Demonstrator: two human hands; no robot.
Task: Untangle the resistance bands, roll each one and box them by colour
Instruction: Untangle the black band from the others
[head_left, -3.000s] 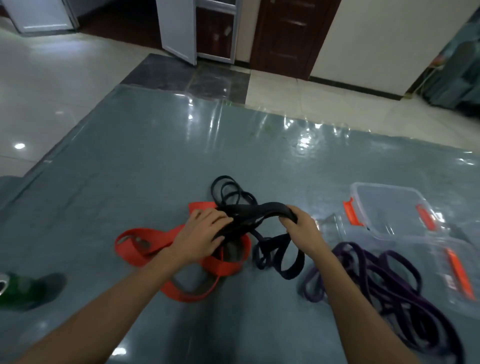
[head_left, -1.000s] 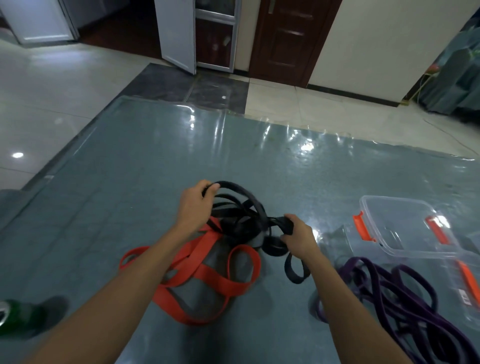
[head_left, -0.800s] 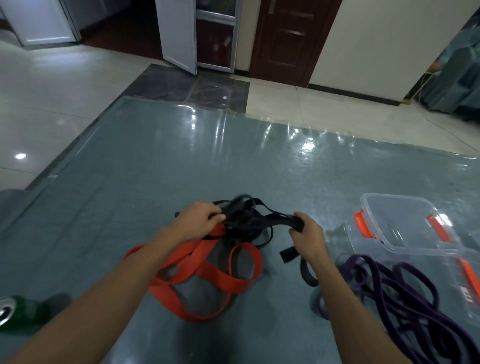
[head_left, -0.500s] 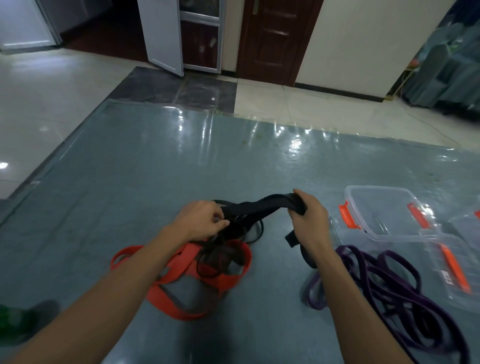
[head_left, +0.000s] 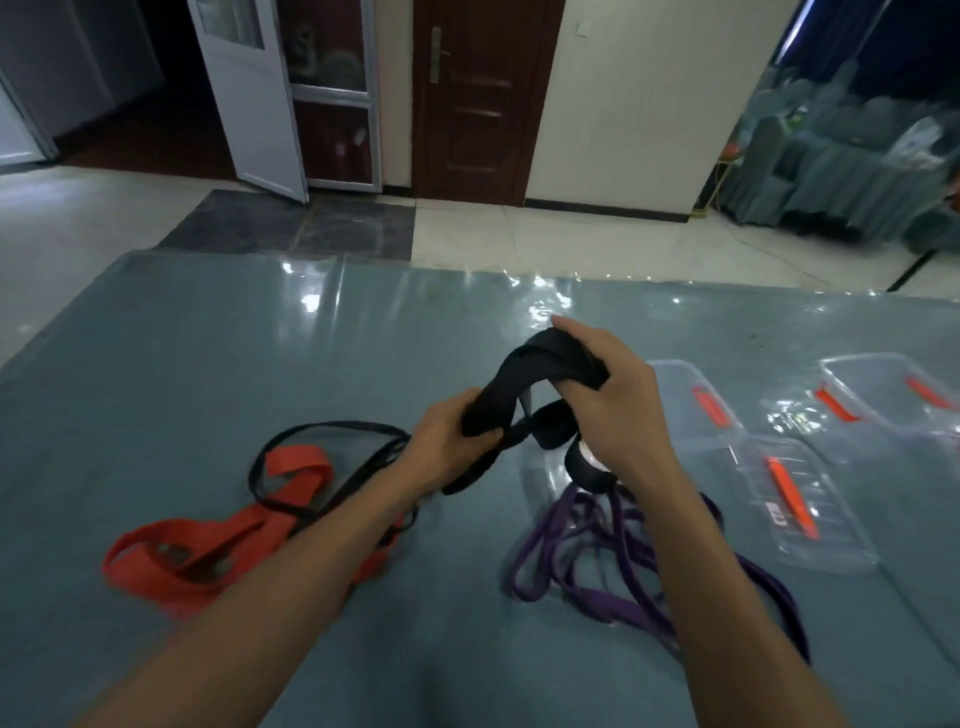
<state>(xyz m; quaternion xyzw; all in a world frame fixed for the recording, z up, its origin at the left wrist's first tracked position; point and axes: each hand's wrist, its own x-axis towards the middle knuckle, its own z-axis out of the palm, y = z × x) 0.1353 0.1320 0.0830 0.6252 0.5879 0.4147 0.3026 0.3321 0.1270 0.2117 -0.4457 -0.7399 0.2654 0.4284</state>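
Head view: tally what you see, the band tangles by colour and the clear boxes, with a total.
Black band tangle: 1
Orange band tangle: 1
Purple band tangle: 1
Clear boxes: 3
Total: 6
The separate bands inside each tangle cannot be counted.

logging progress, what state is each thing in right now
left hand, grips black band
right hand, grips black band
black band, partly lifted, not rolled
red band, loose on table, unrolled
purple band, loose heap on table
clear boxes, open, no bands inside
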